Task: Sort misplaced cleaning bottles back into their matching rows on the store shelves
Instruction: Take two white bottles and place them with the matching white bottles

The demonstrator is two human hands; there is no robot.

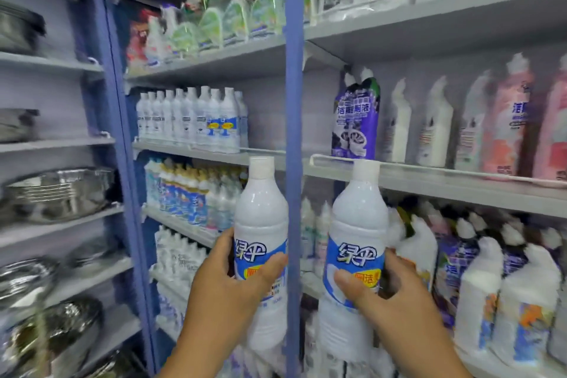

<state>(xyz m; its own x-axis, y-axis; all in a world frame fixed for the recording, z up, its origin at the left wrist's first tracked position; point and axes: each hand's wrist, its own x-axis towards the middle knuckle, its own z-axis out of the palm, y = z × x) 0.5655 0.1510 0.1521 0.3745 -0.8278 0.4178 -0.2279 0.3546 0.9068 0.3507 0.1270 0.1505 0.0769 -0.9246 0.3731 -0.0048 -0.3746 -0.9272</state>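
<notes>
Head view puts your two hands nearest the lens, each wrapped round its own white bottle at the blue label band. Your left hand (225,279) grips the left bottle (260,242) from its left side, thumb across the label front and fingers curled behind; your right hand (395,291) grips the right bottle (357,255) from its right side, thumb pressing on the label, fingers round the far side. Both bottles stand close to upright, long axis vertical, white caps up, so most of each body rises above your grip and only the base hangs below. They are held apart, one on each side of the blue upright post (294,132) that divides the two shelf bays. What the coming move turns on, as I judge it, is that the matching row (190,118) of white bottles with the same blue labels stands up and to the left of both grips, on the left bay's shelf (211,153), with bare shelf at its right end next to the post. Your left hand is nearer to that gap, and its bottle's cap is already about level with the shelf's front edge; the right bottle would need to cross the post. Farther right, beyond the post, the shelf holds a purple bottle (356,116) and angle-necked white and pink ones, none matching yours.
</notes>
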